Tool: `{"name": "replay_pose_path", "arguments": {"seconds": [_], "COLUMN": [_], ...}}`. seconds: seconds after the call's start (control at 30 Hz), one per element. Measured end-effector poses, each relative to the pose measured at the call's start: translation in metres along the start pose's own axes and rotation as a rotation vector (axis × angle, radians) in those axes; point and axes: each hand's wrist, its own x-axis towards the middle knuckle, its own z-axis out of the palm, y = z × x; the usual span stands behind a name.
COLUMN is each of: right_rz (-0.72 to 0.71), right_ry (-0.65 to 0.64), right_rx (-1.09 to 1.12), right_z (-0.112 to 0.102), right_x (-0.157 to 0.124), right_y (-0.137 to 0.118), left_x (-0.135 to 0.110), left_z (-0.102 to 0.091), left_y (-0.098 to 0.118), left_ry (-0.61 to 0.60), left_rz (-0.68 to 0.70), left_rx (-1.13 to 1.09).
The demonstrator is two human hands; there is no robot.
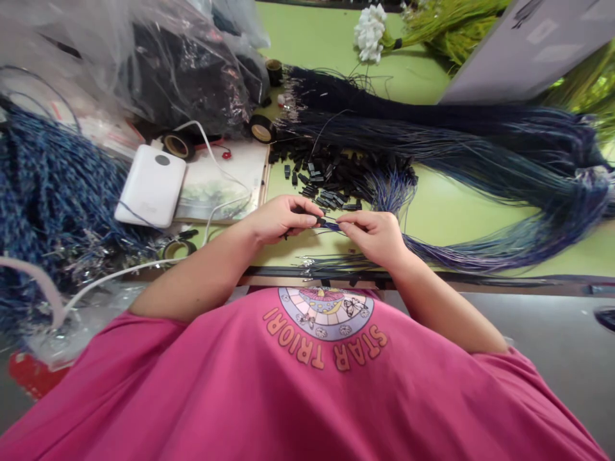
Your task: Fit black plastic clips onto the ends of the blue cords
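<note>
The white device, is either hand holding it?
No, the white device lies apart from the left hand and the right hand.

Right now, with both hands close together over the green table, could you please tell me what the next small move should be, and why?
Probably nudge the right hand gently toward the left hand: the left grips a small black connector, and the right pinches thin blue wire beside it. Whether any wire end is fully seated is too small to tell.
</note>
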Motion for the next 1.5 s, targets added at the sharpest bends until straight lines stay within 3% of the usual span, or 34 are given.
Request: {"name": "replay_pose_path", "arguments": {"seconds": [0.2, 0.47, 0.63, 0.77, 0.9, 1.03, 1.1, 1.23, 1.27, 1.33, 1.4, 1.5], "right_rz": [-0.083, -0.262, -0.277, -0.150, 0.017, -0.032, 0.021, 0.383, 0.503, 0.707, 0.778, 0.601], "right_ry": [0.162, 0.146, 0.023, 0.023, -0.082, -0.296, -0.170, 0.503, 0.595, 0.637, 0.638, 0.784], "right_rx": [-0.139, -0.323, -0.409, -0.225, -0.106, -0.133, -0.052, 0.357, 0.518, 0.782, 0.900, 0.819], "right_z": [0.007, 0.012, 0.024, 0.025, 0.011, -0.017, -0.035, -0.070, -0.074, -0.076, -0.071, -0.059], "right_x": [-0.004, -0.005, -0.006, -0.003, -0.001, -0.004, -0.003, 0.006, 0.009, 0.014, 0.013, 0.004], "right_y": [-0.002, 0.006, 0.005, 0.003, -0.003, -0.007, 0.000, 0.037, 0.049, 0.070, 0.082, 0.075], "left_x": [-0.001, -0.001, -0.001, -0.001, -0.003, -0.004, -0.004, -0.002, -0.002, -0.001, -0.001, -0.002], "left_z": [0.003, 0.005, 0.013, 0.016, 0.015, 0.014, 0.014, 0.011, 0.010, 0.008, 0.007, 0.007], "left_y": [0.003, 0.004, 0.004, 0.006, 0.007, 0.007, 0.008, 0.010, 0.010, 0.010, 0.010, 0.010], "left_ry": [0.004, 0.038, 0.046, 0.066, 0.112, 0.104, 0.082, 0.088, 0.094, 0.105, 0.100, 0.057], "left_rz": [-0.016, -0.031, -0.057, -0.036, 0.008, 0.010, -0.005, -0.039, -0.035, -0.021, -0.018, -0.032], "left_rx": [-0.035, 0.002, 0.062, 0.059, 0.046, -0.012, -0.093, -0.286, -0.327, -0.361, -0.321, -0.209]}}
